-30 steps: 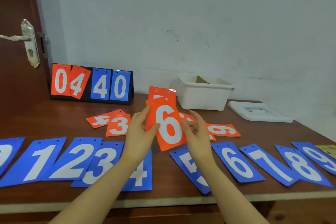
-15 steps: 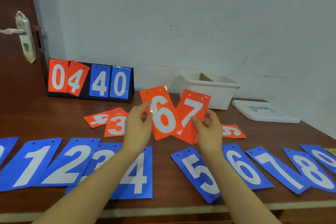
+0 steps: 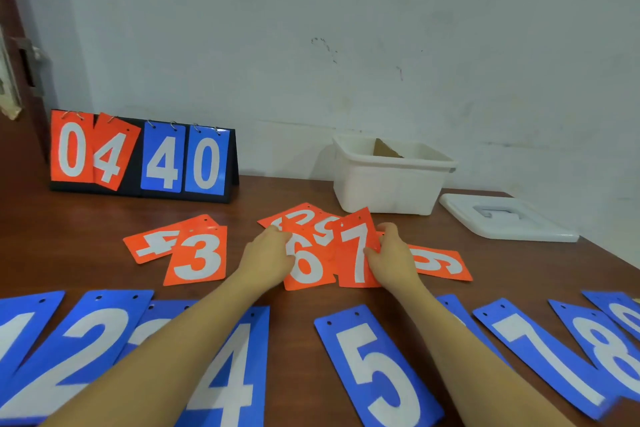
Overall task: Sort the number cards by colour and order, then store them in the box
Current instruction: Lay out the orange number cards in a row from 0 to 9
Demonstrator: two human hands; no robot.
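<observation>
We have the orange 6 card [image 3: 304, 262] under our left hand [image 3: 268, 253] and the orange 7 card [image 3: 358, 251] pinched at its right edge by our right hand [image 3: 393, 258], thumb on the face and fingers curled behind. The left hand's fingers lie closed over the 6's left edge; whether they grip it or only press it down we cannot tell. The two cards sit side by side, low over the wooden table [image 3: 86, 232], with the 7 overlapping the 6 slightly and other orange cards [image 3: 304, 218] bunched behind them.

To the left lie the orange 3 card [image 3: 197, 257] and an orange 4 card [image 3: 156, 243] partly under it; to the right, apart, another orange card [image 3: 440, 264] lies turned round, its numeral a 6 or 9. Nearest us runs the blue row [image 3: 377, 367], already in order.

We judge the step in hand to be ordering the orange set. The next move calls for laying 6 and 7 flat in line after the 3 and 4, with room for a 5, then drawing the remaining numerals from the pile. The white box [image 3: 388, 184] stands open at the back, its lid [image 3: 502, 222] beside it.
</observation>
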